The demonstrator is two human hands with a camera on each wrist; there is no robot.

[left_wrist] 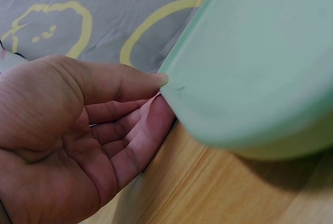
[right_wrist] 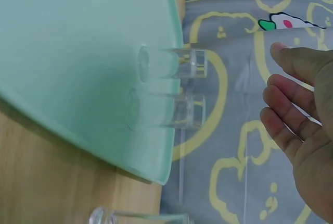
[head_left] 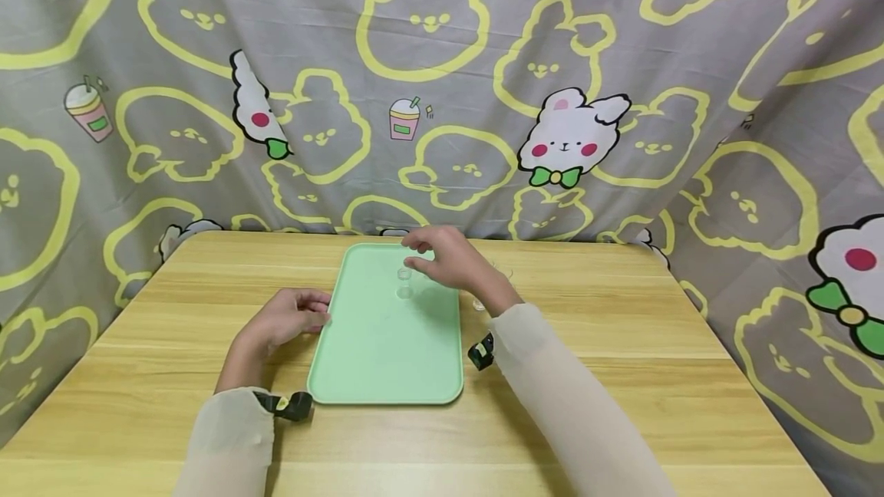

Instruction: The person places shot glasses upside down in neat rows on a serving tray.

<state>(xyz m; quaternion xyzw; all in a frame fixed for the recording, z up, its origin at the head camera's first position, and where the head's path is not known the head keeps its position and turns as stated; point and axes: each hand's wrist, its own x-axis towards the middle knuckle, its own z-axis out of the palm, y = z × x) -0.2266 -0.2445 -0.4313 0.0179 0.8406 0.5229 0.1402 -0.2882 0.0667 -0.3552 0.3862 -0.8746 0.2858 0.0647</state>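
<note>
A pale green tray [head_left: 387, 351] lies on the wooden table. My left hand [head_left: 293, 317] is at its left edge; in the left wrist view the thumb [left_wrist: 125, 82] presses on the rim with fingers beneath it. Two small clear glasses, one nearer [right_wrist: 182, 63] and one beside it [right_wrist: 179, 112], stand upright on the tray in the right wrist view. Over the tray's far part hovers my right hand [head_left: 445, 259], thumb and fingers apart, holding nothing. In the head view one glass [head_left: 404, 284] shows; the hand seems to hide the other.
Off the tray's right side stands more clear glassware [head_left: 479, 303], partly hidden by my right forearm; a piece of it [right_wrist: 145, 218] shows at the bottom of the right wrist view. A patterned grey curtain [head_left: 331, 37] hangs behind the table [head_left: 621, 374].
</note>
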